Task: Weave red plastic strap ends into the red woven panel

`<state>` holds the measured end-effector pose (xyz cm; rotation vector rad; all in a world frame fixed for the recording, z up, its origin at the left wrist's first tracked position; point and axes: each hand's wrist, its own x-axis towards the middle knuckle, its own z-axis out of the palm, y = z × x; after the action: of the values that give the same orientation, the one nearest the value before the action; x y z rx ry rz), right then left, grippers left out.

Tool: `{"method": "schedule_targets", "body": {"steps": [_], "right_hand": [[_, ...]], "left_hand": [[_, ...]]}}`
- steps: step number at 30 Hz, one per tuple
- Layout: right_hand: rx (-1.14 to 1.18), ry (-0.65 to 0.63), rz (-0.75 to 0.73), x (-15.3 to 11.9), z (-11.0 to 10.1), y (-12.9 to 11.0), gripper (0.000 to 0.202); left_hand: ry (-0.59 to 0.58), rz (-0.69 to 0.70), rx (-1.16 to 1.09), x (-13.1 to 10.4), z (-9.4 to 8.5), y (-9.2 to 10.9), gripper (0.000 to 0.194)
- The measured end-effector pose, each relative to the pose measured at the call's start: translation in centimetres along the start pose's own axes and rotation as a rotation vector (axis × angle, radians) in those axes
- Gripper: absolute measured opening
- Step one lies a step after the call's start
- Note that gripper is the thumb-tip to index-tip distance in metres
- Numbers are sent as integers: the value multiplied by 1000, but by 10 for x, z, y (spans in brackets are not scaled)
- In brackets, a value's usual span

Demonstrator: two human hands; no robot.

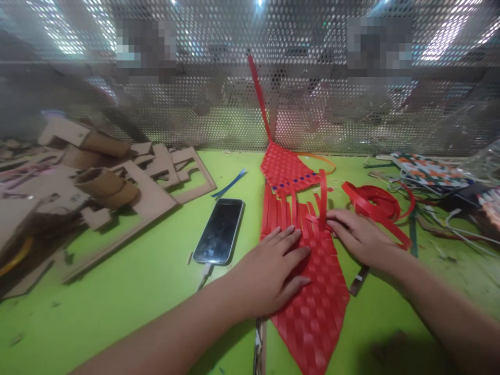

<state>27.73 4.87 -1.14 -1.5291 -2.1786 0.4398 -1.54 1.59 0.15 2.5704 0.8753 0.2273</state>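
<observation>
A red woven strip mat (318, 297) lies lengthwise before me, its near end pointed. Toward its far side, loose lengthwise red strips run up to a second woven part (287, 164) edged with a blue-checked row. My left hand (283, 265) rests flat on the weave with fingers spread. At the right edge, my right hand (357, 234) pinches the end of a red strip (323, 198) that stands up and bends over the loose strips. Beside that hand lies a coil of red strip (375, 203).
A phone (219, 232) with a cable lies left of the mat, near a short blue strip (229, 183). Cut cardboard pieces (156, 187) heap up at the left. A perforated metal screen (219, 104) stands behind. At right are an orange-and-green woven piece (433, 169) and white cords (457, 224).
</observation>
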Motion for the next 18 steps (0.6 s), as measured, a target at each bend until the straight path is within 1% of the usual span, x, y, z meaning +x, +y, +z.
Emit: {"method": "schedule_targets", "body": {"steps": [3, 6, 9, 12, 15, 18], "right_hand": [[-25, 8, -57, 1, 1, 1, 29], [-32, 1, -67, 0, 2, 1, 26], [39, 29, 4, -1, 4, 0, 21], [78, 58, 80, -3, 4, -5, 27], [47, 4, 36, -5, 1, -9, 28], [51, -69, -31, -7, 2, -10, 36]], "left_hand": [[-3, 0, 2, 0, 0, 0, 62], [-8, -3, 2, 0, 1, 0, 62], [-9, -3, 3, -1, 0, 0, 63], [0, 0, 10, -1, 0, 0, 62], [5, 4, 9, -1, 0, 1, 61], [8, 7, 5, -1, 0, 1, 60]]}}
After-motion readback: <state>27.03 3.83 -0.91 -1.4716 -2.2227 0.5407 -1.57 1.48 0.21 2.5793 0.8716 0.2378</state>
